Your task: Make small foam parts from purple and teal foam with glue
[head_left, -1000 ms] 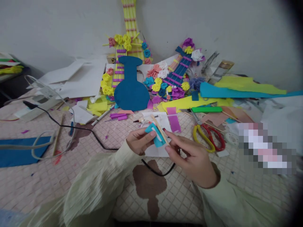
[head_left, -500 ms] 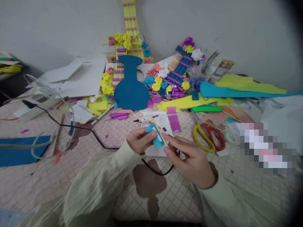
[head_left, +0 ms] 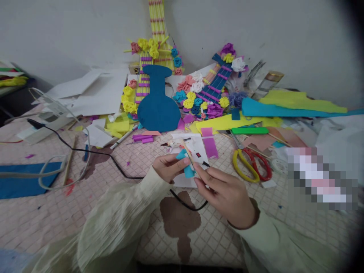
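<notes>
My left hand (head_left: 167,168) pinches a small light-blue strip of crepe paper (head_left: 189,173) between thumb and fingers. Against this strip lies a thin wooden stick (head_left: 187,151), slanting up and away. My right hand (head_left: 229,191) grips the stick's near end with thumb and fingertips. Part of the strip is hidden behind my left thumb. Under both hands is a white sheet (head_left: 184,183). On it rests a white tool with a dark tip (head_left: 170,144), perhaps a glue gun, partly covered by my hands. A black cord (head_left: 187,206) loops below them.
Scissors (head_left: 238,167) with yellow and red handles and a green-handled tool (head_left: 250,131) lie to the right. Behind stands a dark-blue guitar-shaped cutout (head_left: 159,110) among paper flowers (head_left: 189,102). A power strip (head_left: 42,131) and cables occupy the left.
My right hand has shifted slightly down with the stick, its fingers closer around the near end. The light-blue strip has turned a little. My left hand is nearly still.
</notes>
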Demonstrator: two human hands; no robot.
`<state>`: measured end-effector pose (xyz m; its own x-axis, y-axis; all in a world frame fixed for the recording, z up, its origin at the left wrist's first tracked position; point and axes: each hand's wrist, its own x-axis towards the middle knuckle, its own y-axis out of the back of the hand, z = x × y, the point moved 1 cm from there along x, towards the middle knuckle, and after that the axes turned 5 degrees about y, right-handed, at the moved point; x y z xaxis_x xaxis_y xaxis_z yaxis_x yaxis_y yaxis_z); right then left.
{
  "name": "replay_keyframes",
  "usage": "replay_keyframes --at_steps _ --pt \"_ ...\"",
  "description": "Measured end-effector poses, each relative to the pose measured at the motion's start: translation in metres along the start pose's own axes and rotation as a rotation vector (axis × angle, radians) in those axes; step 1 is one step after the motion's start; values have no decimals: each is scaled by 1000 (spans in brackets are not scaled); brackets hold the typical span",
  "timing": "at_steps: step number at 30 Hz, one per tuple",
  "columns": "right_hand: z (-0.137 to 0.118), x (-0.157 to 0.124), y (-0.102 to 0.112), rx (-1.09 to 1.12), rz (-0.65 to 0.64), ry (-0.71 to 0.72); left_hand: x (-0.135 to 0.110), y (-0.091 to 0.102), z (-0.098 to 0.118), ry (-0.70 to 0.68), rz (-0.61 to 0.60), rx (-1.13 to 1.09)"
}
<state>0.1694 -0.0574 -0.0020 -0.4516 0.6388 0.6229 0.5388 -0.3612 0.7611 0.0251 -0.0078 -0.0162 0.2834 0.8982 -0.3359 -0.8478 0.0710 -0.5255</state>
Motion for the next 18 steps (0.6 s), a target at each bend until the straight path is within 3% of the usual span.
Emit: replay_keyframes --at_steps 11,15,18 --pt "-7 0 -3 -125 53 66 0 2 -1 -45 -29 19" --pt "-8 -1 -1 103 139 -87 -1 0 0 -32 -101 -28" --pt "-6 -1 2 341 135 -218 -2 -1 0 -14 -143 -48"
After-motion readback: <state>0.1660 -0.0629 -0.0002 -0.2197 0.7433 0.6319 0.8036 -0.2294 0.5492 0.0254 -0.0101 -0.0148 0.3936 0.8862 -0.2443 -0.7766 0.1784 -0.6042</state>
